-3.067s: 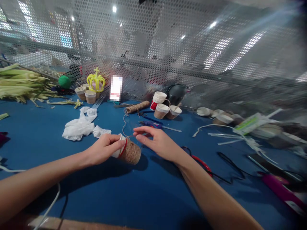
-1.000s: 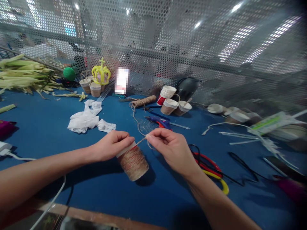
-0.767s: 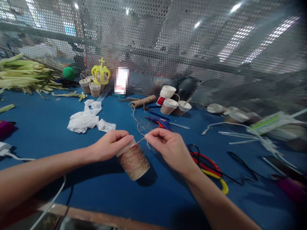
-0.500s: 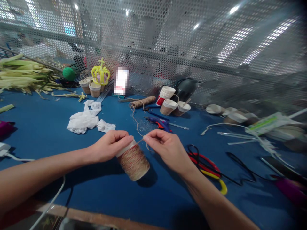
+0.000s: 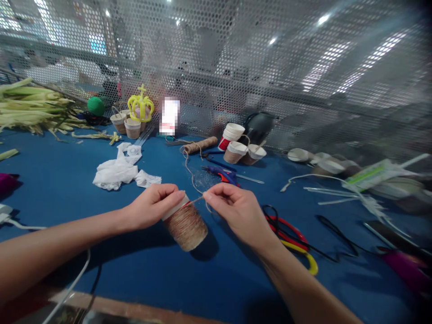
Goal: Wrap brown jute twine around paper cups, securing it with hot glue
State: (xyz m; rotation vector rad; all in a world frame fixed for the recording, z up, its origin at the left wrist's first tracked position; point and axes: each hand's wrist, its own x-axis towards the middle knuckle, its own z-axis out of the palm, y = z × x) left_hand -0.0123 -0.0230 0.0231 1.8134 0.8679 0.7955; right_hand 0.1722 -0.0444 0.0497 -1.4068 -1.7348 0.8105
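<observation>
A paper cup (image 5: 187, 227), its side wound with brown twine and with a white rim band, is tilted above the blue table. My left hand (image 5: 157, 202) grips it by the rim end, thumb on the outside and the other fingers partly hidden. Pinched between thumb and fingertips of my right hand (image 5: 229, 204) is a strand of twine (image 5: 196, 199), stretched from the cup's upper edge. From there the strand runs back to a twine roll (image 5: 200, 145) lying behind. Some red shows under the twine near the rim.
Behind my hands lie a blue glue gun (image 5: 221, 173) and crumpled white tissue (image 5: 114, 173). Small cups (image 5: 235, 152) stand near the perforated metal screen. Red-and-yellow handles (image 5: 297, 238) and a black cable lie right of my right hand. Corn husks (image 5: 30, 108) are at far left.
The view has shifted slightly. My right hand has moved a little away from the cup, with a slightly longer stretch of twine between them. The cup has turned slightly in my left hand.
</observation>
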